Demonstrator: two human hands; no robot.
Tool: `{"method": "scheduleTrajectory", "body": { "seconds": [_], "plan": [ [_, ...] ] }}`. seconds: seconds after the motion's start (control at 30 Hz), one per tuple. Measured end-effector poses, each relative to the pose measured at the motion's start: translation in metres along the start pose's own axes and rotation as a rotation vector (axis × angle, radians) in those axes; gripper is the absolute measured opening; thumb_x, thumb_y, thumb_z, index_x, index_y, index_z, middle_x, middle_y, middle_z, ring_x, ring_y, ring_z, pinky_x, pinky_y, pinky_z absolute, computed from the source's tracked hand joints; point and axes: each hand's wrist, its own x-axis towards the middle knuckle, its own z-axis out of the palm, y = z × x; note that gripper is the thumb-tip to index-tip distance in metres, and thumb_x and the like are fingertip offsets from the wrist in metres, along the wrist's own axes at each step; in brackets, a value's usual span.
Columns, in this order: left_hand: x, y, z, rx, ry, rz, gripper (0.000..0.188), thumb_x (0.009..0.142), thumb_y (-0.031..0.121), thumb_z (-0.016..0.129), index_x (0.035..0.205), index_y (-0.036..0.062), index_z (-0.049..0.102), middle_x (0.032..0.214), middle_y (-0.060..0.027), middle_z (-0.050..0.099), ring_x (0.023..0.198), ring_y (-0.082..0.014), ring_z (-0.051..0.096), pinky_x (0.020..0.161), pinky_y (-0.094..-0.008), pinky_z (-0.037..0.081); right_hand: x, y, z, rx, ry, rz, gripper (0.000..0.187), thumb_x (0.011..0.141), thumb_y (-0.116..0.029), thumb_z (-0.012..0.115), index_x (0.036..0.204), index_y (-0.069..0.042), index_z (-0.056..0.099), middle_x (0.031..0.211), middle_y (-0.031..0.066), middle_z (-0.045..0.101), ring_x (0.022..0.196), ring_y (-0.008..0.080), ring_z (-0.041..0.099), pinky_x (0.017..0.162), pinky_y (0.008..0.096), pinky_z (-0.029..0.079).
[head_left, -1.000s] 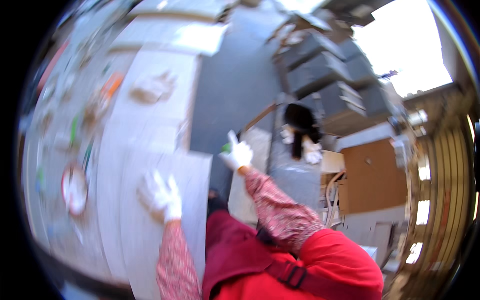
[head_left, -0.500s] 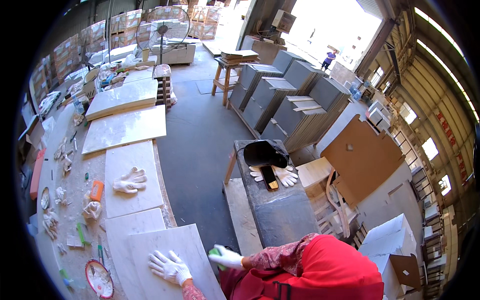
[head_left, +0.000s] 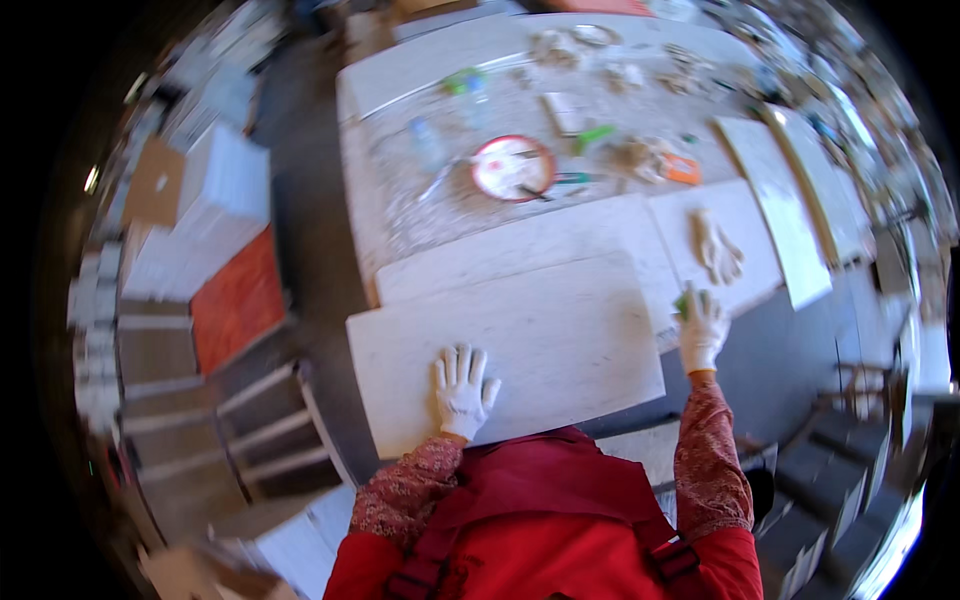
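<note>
A white marble-look slab (head_left: 540, 340) lies in front of me, overlapping another white slab (head_left: 440, 270) behind it. My left hand (head_left: 463, 392), in a white knit glove, rests flat near its front left part with the fingers spread. Just past the slab's right end is my right hand (head_left: 705, 330), also gloved. Its fingers are closed on a small green pad (head_left: 683, 303), mostly covered by the hand. A loose white glove (head_left: 717, 247) lies on the slab beyond my right hand.
On the dusty worktable (head_left: 400, 205) are a red-rimmed round dish (head_left: 513, 168), an orange box (head_left: 682, 169) and several crumpled gloves. More slabs (head_left: 775, 210) lie at the right. Stacked white boxes (head_left: 225, 190) and a red-orange panel (head_left: 240, 300) stand left; grey stacks (head_left: 825, 480) stand lower right.
My view has swung round to face the worktable. The right hand has moved outward to beyond the slab's right end, keeping the green pad. My left hand still lies flat on the slab.
</note>
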Motion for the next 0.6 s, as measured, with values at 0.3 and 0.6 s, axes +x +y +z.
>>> {"method": "scheduleTrajectory", "body": {
  "seconds": [0.3,0.6],
  "plan": [
    [-0.188,-0.149,-0.006,0.097,0.062,-1.391,0.062,0.099,0.050,0.046,0.142,0.0056,0.044,0.136,-0.0190,0.054,0.119,-0.0417,0.053,0.094,-0.0546,0.047,0.005,-0.026,0.021,0.183,-0.167,0.036,0.064,0.091,-0.039,0.066,0.147,-0.017,0.043,0.121,0.0225,0.062,0.103,0.0417,0.062,0.081,0.0512,0.052],
    [-0.127,-0.172,-0.015,-0.532,0.160,-1.180,0.061,0.095,0.050,0.048,0.146,0.0165,0.046,0.132,-0.0226,0.061,0.120,-0.0407,0.059,0.101,-0.0447,0.045,-0.083,-0.032,0.041,0.919,-0.528,0.497,0.066,0.098,-0.039,0.058,0.146,0.002,0.037,0.135,0.0215,0.054,0.120,0.0313,0.056,0.102,0.0403,0.044]
  ]
}}
